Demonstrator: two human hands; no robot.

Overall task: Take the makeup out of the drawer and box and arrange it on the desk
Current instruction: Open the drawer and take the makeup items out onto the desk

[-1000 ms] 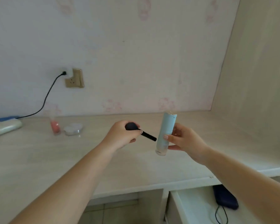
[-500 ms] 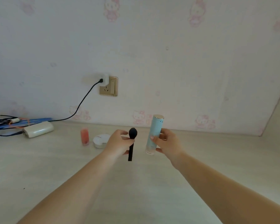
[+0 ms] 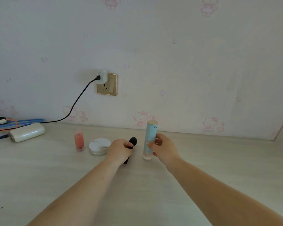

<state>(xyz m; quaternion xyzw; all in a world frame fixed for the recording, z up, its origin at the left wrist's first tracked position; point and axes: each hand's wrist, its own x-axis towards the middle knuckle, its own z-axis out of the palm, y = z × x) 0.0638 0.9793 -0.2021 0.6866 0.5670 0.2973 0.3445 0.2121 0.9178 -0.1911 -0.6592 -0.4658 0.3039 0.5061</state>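
— Holding two items at once, are you? Label them.

— My left hand (image 3: 119, 150) is curled round a black makeup brush (image 3: 130, 148); its rounded black head stands above my fingers and the handle's lower end shows below my palm, at or just above the pale surface (image 3: 219, 160). I cannot tell whether it touches. My right hand (image 3: 163, 148) grips a tall pale-blue bottle (image 3: 150, 141), upright, with a gold cap on top and a clear base. The thumb lies across its front, the fingers wrap behind.

— Does the bottle rest on the surface?

— Its base sits at the surface level, just beside my right wrist; whether it truly touches, I cannot tell.

— And beyond your left hand?

— Just outward of my left hand lies a round white compact (image 3: 99, 145), flat, lid up, with small lettering on it. It is very close to my knuckles; contact cannot be judged. Further outward from the compact stands a small pink bottle (image 3: 79, 142), upright, near the compact but apart from it.

— What else is labelled?

— Well outward of my left hand, a white power bank (image 3: 27, 132) lies on the surface with blue and orange cables (image 3: 15, 123) behind it. A black cord (image 3: 78, 98) runs from there up to a white plug in the gold wall socket (image 3: 106, 84), above and beyond my left hand. The wallpaper (image 3: 170, 62) behind both hands carries faint pink cartoon cats.
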